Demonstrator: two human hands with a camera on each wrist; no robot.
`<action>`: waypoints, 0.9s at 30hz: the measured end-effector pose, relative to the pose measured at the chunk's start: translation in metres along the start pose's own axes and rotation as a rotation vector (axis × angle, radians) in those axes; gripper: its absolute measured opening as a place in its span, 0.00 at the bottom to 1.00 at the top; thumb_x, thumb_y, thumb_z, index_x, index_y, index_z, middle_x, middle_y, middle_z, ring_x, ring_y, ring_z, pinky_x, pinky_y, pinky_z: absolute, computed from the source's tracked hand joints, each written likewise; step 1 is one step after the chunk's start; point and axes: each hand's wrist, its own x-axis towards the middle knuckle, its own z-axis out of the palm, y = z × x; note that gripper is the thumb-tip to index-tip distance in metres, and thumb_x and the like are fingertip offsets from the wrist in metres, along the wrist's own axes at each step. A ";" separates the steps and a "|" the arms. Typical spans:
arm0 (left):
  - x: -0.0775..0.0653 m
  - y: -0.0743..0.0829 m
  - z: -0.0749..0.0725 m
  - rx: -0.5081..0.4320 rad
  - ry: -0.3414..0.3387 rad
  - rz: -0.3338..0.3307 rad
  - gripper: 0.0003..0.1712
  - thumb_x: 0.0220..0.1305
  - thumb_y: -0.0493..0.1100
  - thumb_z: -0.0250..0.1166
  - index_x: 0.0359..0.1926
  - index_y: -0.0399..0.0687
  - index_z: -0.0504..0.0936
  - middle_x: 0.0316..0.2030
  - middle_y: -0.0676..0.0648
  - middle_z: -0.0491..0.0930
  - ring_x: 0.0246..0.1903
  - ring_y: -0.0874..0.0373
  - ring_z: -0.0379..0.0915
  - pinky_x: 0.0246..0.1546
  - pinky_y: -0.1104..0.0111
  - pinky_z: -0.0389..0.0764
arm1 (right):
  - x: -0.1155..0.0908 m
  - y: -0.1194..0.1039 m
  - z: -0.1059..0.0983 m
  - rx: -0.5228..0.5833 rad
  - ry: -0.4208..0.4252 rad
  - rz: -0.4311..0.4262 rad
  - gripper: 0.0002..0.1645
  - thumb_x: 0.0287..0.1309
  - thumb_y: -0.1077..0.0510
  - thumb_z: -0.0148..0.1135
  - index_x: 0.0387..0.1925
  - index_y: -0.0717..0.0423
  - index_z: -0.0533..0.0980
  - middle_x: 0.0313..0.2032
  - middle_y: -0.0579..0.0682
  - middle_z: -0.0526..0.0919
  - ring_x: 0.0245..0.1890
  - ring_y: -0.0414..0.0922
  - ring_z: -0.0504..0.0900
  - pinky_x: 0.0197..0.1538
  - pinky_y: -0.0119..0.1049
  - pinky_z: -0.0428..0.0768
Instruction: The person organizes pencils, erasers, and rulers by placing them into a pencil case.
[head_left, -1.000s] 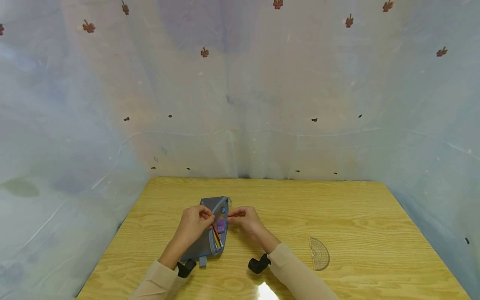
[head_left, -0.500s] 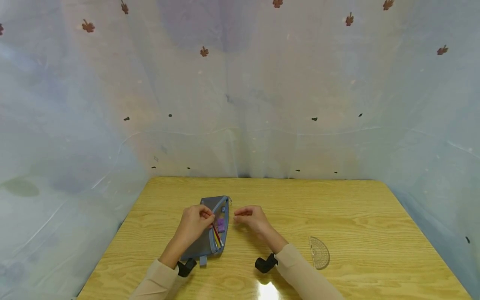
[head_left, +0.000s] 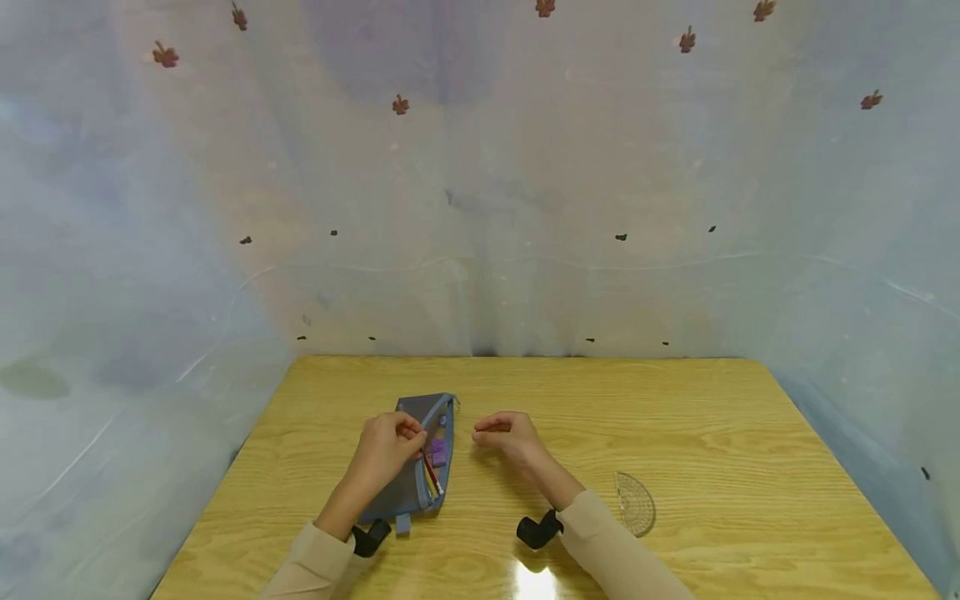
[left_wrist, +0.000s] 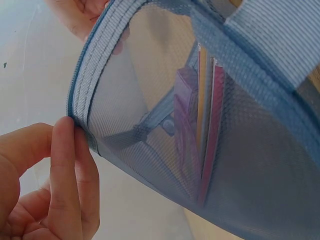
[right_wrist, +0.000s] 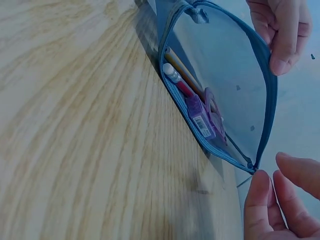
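Observation:
My left hand (head_left: 382,454) pinches the zippered edge of a blue-grey mesh pencil pouch (head_left: 386,500) and lifts that edge, so the pouch's mouth gapes. Inside, the right wrist view shows a yellow pencil (right_wrist: 185,70), a red pencil (right_wrist: 182,85) with a white eraser end, a small purple box (right_wrist: 201,117) with a barcode and a purple looped thing (right_wrist: 215,120) whose kind I cannot tell. To the right of the pouch, my right hand (head_left: 513,437) hovers apart from it, thumb and fingers separated, holding nothing.
A clear protractor (head_left: 636,504) lies on the wooden table (head_left: 720,433), right of my right forearm. A patterned curtain (head_left: 525,167) hangs behind the table and along its sides. Black wrist cameras sit on both wrists.
My right hand has let go of the pouch's right edge and moved a little to the right. The left hand keeps its pinch on the opposite edge.

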 end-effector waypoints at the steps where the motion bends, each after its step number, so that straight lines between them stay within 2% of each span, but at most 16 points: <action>1: 0.000 0.000 0.000 -0.001 0.000 0.000 0.03 0.62 0.31 0.68 0.31 0.37 0.83 0.23 0.48 0.78 0.20 0.59 0.78 0.21 0.72 0.82 | 0.000 0.000 -0.001 0.003 0.001 -0.003 0.15 0.59 0.70 0.67 0.44 0.80 0.78 0.38 0.62 0.85 0.42 0.62 0.84 0.51 0.56 0.81; 7: 0.000 0.002 0.000 -0.010 -0.001 -0.010 0.03 0.62 0.31 0.68 0.31 0.37 0.83 0.24 0.48 0.78 0.20 0.59 0.79 0.21 0.71 0.83 | -0.003 -0.001 -0.006 0.010 0.004 -0.014 0.15 0.59 0.71 0.66 0.44 0.81 0.77 0.40 0.65 0.84 0.39 0.55 0.85 0.51 0.56 0.82; 13: -0.001 0.002 0.001 -0.018 0.002 -0.013 0.03 0.61 0.29 0.68 0.31 0.36 0.83 0.23 0.47 0.78 0.20 0.58 0.79 0.21 0.71 0.83 | -0.010 -0.003 -0.013 0.009 -0.001 -0.005 0.16 0.60 0.69 0.67 0.46 0.79 0.77 0.42 0.64 0.84 0.39 0.50 0.85 0.51 0.52 0.82; 19: 0.000 0.002 0.002 -0.027 0.005 -0.018 0.03 0.61 0.29 0.68 0.31 0.35 0.83 0.23 0.47 0.78 0.20 0.59 0.79 0.21 0.71 0.83 | -0.018 -0.005 -0.021 0.000 0.011 0.007 0.17 0.60 0.68 0.67 0.47 0.78 0.77 0.41 0.60 0.85 0.43 0.58 0.84 0.52 0.55 0.81; 24: 0.001 0.002 0.003 -0.028 0.001 -0.015 0.03 0.61 0.30 0.68 0.31 0.36 0.83 0.24 0.47 0.78 0.20 0.59 0.80 0.21 0.72 0.83 | -0.018 -0.003 -0.027 -0.002 0.026 0.022 0.18 0.60 0.67 0.67 0.48 0.78 0.77 0.40 0.57 0.85 0.43 0.57 0.84 0.53 0.54 0.81; 27: 0.001 0.002 0.003 -0.027 -0.006 -0.017 0.03 0.61 0.31 0.69 0.31 0.37 0.83 0.24 0.48 0.78 0.20 0.59 0.80 0.21 0.72 0.83 | -0.020 -0.005 -0.030 0.000 0.027 0.016 0.17 0.61 0.67 0.67 0.48 0.77 0.77 0.41 0.58 0.85 0.44 0.60 0.84 0.53 0.54 0.81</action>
